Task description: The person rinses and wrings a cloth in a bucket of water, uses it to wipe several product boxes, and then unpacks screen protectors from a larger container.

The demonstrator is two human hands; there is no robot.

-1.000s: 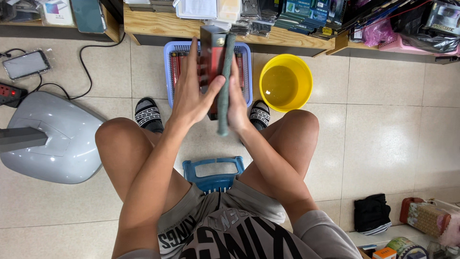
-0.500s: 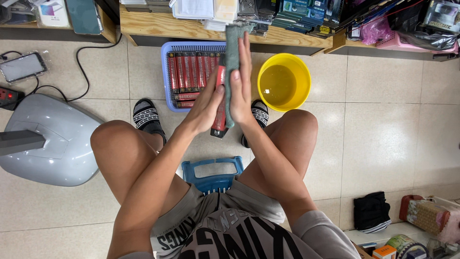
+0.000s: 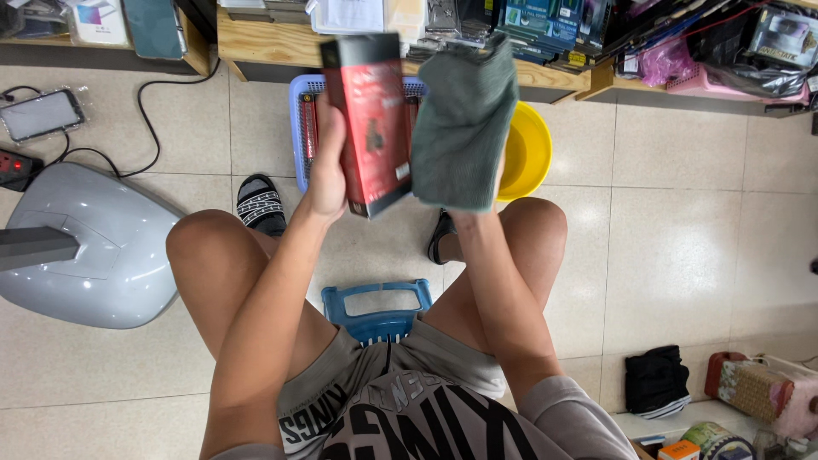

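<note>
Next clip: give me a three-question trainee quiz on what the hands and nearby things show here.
1. True or false: the left hand holds a red and black box.
2. What does the right hand hold? A) grey cloth B) yellow basin C) blue basket
3. Fill in: the blue stool shows between the person's ____.

Key: 1 true; 2 A, with the hand itself hidden behind the cloth; 3 legs.

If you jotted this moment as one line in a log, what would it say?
left hand: holds flat red-and-black box upright | right hand: under grey-green cloth, hidden | below: blue plastic basket, yellow round basin
</note>
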